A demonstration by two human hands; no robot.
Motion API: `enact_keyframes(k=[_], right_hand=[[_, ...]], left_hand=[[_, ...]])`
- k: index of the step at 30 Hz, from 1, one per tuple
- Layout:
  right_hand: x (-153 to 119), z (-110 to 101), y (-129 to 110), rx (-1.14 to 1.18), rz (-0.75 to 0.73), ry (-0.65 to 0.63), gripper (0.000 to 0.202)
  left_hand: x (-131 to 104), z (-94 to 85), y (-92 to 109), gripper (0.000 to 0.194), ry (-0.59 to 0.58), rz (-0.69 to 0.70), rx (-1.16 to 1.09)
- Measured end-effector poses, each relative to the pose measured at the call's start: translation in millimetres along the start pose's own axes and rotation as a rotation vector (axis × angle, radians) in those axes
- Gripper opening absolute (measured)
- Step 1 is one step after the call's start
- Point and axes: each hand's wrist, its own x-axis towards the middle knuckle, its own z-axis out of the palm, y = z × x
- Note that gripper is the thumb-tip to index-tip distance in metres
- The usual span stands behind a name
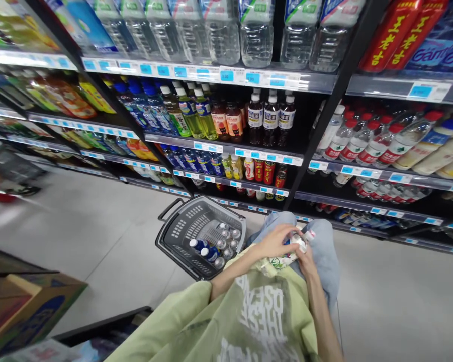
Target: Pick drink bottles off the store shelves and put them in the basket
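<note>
My left hand (277, 242) reaches in above my lap, its fingers curved round a small white item (298, 243). On the other side of that item, my right hand (304, 259) grips it too. The item is small and blurred, so its kind is unclear. White packaging with green print (281, 262) lies against my shirt just below the hands. To the left of my knees a dark grey shopping basket (181, 234) stands on the floor. It holds several clear bottles (230, 245) and two blue bottles with white caps (210, 253).
Drink shelves (226, 146) run across the front, full of bottles and cans. Red-capped water bottles (373, 143) stand at the right. An open cardboard box (30, 311) is at the lower left. Part of a person's foot (26, 189) shows at the far left.
</note>
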Motion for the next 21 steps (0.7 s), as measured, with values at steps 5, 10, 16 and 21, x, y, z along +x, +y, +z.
enact_keyframes(k=[5, 10, 16, 21], right_hand=[[-12.6, -1.6, 5.9, -0.365, 0.164, -0.29, 0.058], [-17.5, 11.8, 10.2, -0.778, 0.063, -0.548, 0.066], [-15.6, 19.1, 15.2, -0.735, 0.067, -0.671, 0.073], [-7.3, 15.1, 26.4, -0.65, 0.047, -0.557, 0.067]], left_hand=[[25.6, 17.5, 26.6, 0.06, -0.006, -0.002, 0.138], [4.1, -10.6, 32.7, 0.041, 0.183, -0.06, 0.099], [-55.5, -92.0, 27.7, 0.023, 0.348, -0.225, 0.151], [-115.2, -121.6, -4.5, 0.026, 0.471, -0.452, 0.197]])
